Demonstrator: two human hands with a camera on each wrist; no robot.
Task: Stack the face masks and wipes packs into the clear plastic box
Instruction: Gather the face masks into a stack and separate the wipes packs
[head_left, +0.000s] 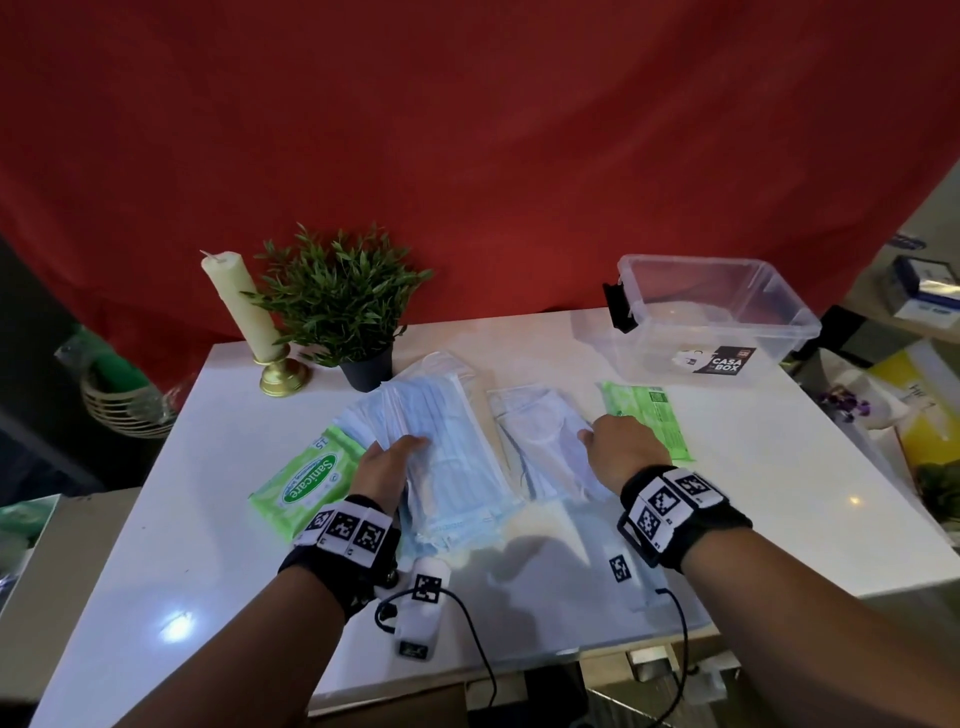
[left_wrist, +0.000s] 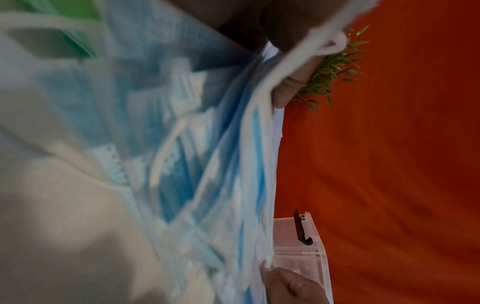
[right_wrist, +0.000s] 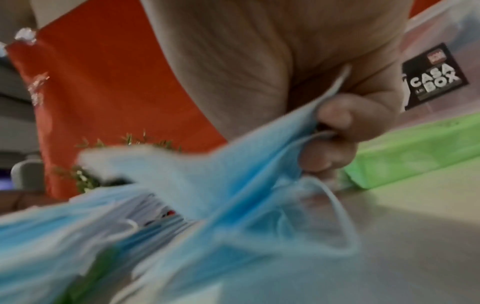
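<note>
A thick stack of blue face masks (head_left: 452, 457) lies mid-table, and my left hand (head_left: 400, 452) grips its left edge, thumb (left_wrist: 285, 86) on top. To its right is a smaller mask pile (head_left: 540, 441). My right hand (head_left: 597, 431) pinches that pile, its curled fingers (right_wrist: 335, 123) closed on blue mask fabric (right_wrist: 233, 168). One green wipes pack (head_left: 306, 483) lies partly under the big stack on the left. A second wipes pack (head_left: 649, 421) lies just beyond my right hand. The clear plastic box (head_left: 779, 301) stands open at the back right corner.
A cream candle (head_left: 239, 306) on a brass holder and a potted plant (head_left: 343, 296) stand at the table's back left. A red cloth hangs behind the table. Cluttered shelves and bags sit off the table's right edge (head_left: 852, 447). Cables trail from both wrists.
</note>
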